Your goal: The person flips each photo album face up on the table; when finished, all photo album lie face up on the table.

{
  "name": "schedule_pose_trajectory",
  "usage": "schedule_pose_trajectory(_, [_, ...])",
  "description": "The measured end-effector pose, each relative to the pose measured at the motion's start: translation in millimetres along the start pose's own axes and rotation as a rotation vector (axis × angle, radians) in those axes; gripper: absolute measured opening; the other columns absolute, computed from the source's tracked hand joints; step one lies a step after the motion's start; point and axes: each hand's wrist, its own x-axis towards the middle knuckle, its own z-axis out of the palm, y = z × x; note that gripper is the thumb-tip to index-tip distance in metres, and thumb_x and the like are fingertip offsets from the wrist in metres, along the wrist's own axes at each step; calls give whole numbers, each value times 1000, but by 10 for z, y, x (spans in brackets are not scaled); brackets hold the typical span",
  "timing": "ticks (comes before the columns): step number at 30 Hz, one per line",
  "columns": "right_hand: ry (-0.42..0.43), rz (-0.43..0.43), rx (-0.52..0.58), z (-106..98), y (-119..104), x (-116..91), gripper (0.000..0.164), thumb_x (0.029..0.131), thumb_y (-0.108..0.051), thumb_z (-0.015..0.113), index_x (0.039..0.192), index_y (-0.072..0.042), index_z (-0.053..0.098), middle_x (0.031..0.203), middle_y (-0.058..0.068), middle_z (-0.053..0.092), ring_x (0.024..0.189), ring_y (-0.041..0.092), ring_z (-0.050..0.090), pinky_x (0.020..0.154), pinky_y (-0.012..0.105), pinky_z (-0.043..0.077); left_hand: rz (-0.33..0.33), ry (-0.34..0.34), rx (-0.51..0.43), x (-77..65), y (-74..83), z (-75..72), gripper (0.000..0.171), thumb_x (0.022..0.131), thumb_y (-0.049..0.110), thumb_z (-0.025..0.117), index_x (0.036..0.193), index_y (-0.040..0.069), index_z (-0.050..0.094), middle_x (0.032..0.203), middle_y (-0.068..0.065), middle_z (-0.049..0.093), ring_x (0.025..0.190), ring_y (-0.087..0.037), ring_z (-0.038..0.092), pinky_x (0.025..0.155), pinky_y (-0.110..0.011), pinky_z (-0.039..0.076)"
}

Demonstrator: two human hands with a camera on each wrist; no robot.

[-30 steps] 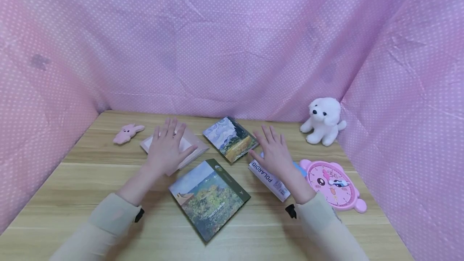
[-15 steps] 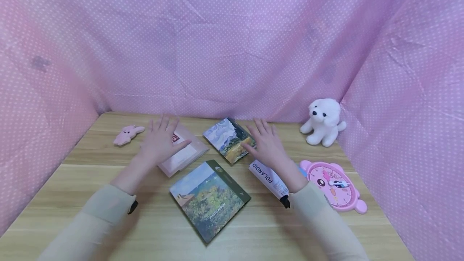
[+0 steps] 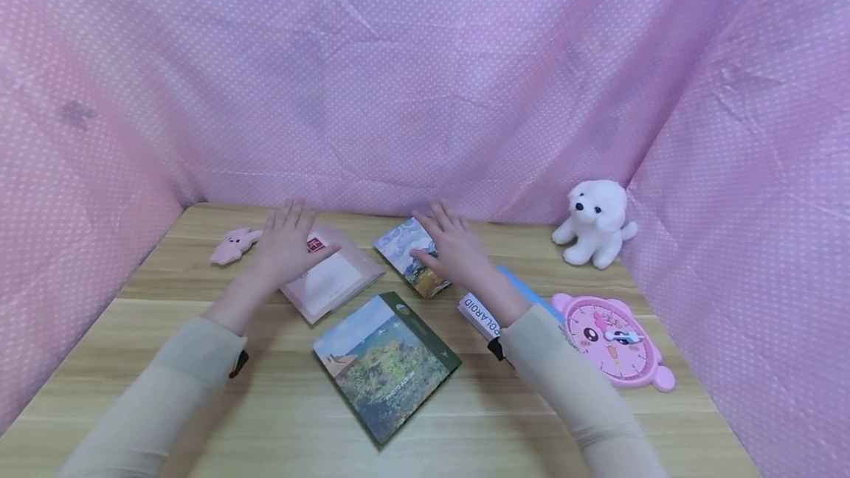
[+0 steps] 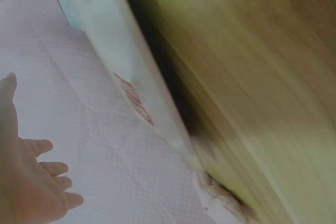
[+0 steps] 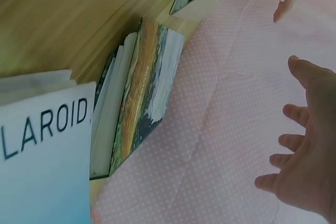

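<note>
My left hand (image 3: 285, 248) hovers with spread fingers over the left part of a pale pink album (image 3: 335, 279) with a red label. In the left wrist view a gap separates that hand from the album (image 4: 126, 61). My right hand (image 3: 454, 251), fingers also extended, is above a small album with a painted landscape cover (image 3: 401, 246) and hides its right side. The right wrist view has the hand (image 5: 310, 145) well apart from that album. A larger photo album (image 3: 385, 367) with a green spine lies between the forearms. Neither hand holds anything.
Partly under the right forearm lies an album lettered POLAROID (image 3: 479, 316), blue on top. Right of it are a pink clock (image 3: 614, 341) and, farther back, a white plush dog (image 3: 594, 223). A small pink toy (image 3: 234, 246) lies far left. Pink dotted cloth (image 3: 425, 80) encloses the table.
The right hand has moved left and away from me, from the POLAROID album to over the small landscape album. My left hand has shifted slightly left and away. The albums stay put.
</note>
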Motion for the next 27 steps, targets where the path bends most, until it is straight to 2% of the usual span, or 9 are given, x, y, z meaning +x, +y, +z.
schedule_pose_trajectory(5, [-18, -79, 55, 108, -39, 165, 70, 94, -51, 49, 150, -19, 25, 158, 14, 12, 145, 32, 7, 114, 53, 20, 10, 0, -25, 29, -79, 67, 89, 90, 56, 52, 147, -3, 20, 152, -32, 8, 141, -46, 2, 113, -61, 2])
schedule_pose_trajectory(12, [-80, -196, 200, 415, -59, 367, 67, 93, -40, 58, 148, -15, 30, 158, 13, 11, 145, 30, 6, 116, 49, 17, 0, -18, -71, 71, -193, 206, 94, 86, 54, 59, 149, -2, 16, 151, -33, 10, 140, -47, 5, 113, -61, 7])
schedule_pose_trajectory(16, [-118, -238, 267, 568, -68, 452, 69, 90, -35, 64, 147, -14, 31, 158, 13, 10, 145, 32, 11, 115, 47, 24, -20, -38, -91, 103, -282, 321, 97, 84, 55, 62, 148, -4, 18, 152, -32, 9, 141, -47, 5, 113, -60, 8])
schedule_pose_trajectory(21, [-220, -266, 222, 707, -85, 523, 72, 89, -36, 65, 148, -14, 30, 157, 14, 14, 144, 29, 16, 114, 42, 28, -44, -80, -103, 131, -359, 441, 98, 83, 58, 61, 147, -4, 20, 151, -31, 12, 138, -50, 13, 110, -63, 14])
schedule_pose_trajectory(25, [-309, -261, 194, 776, -120, 563, 71, 90, -38, 62, 148, -15, 29, 157, 12, 15, 145, 25, 14, 116, 39, 23, -56, -118, -171, 149, -384, 493, 99, 82, 57, 63, 148, -2, 20, 151, -31, 13, 136, -51, 16, 109, -64, 17])
schedule_pose_trajectory(27, [-344, -247, 217, 798, -145, 582, 72, 90, -39, 63, 148, -15, 29, 158, 10, 15, 145, 24, 13, 117, 39, 21, -70, -135, -201, 154, -390, 510, 99, 81, 57, 64, 148, -2, 20, 151, -32, 14, 136, -52, 17, 108, -65, 18])
